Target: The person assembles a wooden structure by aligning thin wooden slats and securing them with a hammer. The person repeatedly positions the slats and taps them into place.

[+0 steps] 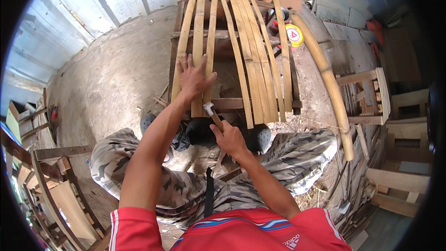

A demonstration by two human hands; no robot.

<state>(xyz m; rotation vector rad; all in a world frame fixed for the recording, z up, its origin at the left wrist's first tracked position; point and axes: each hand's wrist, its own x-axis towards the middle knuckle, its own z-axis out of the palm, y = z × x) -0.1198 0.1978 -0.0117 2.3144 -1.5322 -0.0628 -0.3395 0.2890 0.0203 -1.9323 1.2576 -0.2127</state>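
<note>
My left hand (194, 80) lies with fingers spread across several bamboo slats (199, 23) on the left part of a low wooden frame (227, 104). A hammer (216, 119) with a wooden handle is gripped in my right hand (231, 140). Its metal head is raised close to the near end of the frame, to the right of the left slats. On the right part of the frame, more bamboo slats (254, 65) lie lengthwise, some side by side and others apart. Between the two groups a gap shows the dark crossbars below.
A long bamboo pole (327, 79) leans along the frame's right side. A yellow-rimmed round disc (294, 35) and a can (272, 13) sit by the far right corner. Slatted wooden pieces (367, 95) stand at right, more wooden frames (69, 204) at left. Corrugated sheet (93, 9) walls the far left.
</note>
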